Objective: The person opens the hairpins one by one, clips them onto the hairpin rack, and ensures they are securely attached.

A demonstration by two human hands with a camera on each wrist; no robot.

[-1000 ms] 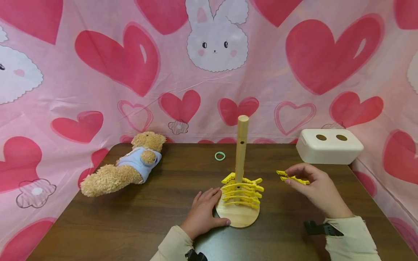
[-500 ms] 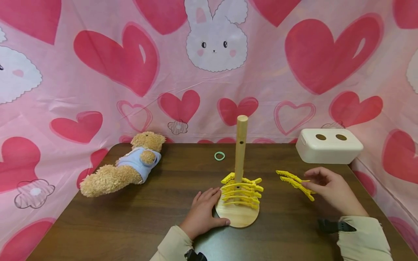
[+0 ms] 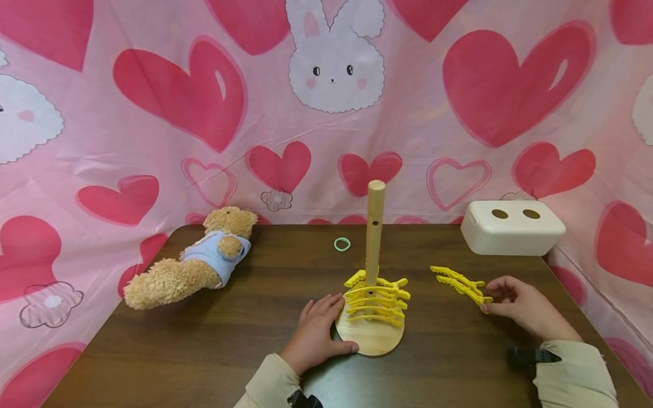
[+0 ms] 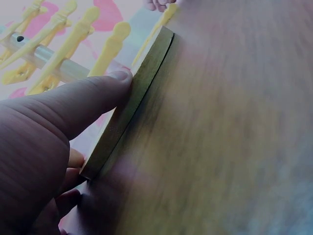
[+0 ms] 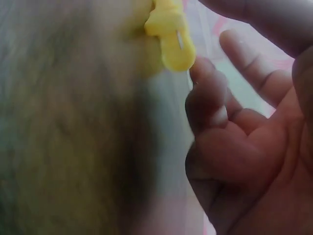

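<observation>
A wooden stand has a round base and an upright post. Several yellow alligator hair clips cross the lower part of the post. My left hand holds the base's near left rim, thumb at the front edge and fingers along the side. To the right, two more yellow hair clips lie side by side on the table. My right hand is at their near end, thumb and fingertips beside the tail of one clip; in the right wrist view the thumb tip is out of frame.
A teddy bear in a light blue top lies at the table's left. Behind the stand is a small mint-green ring. At the back right sits a white box with two round holes. A pink heart-print cloth hangs behind the table.
My right hand has let go of the two clips' middle and moved right and nearer, to their tail ends. The clips now lie in fuller view. My left hand stays on the base.
</observation>
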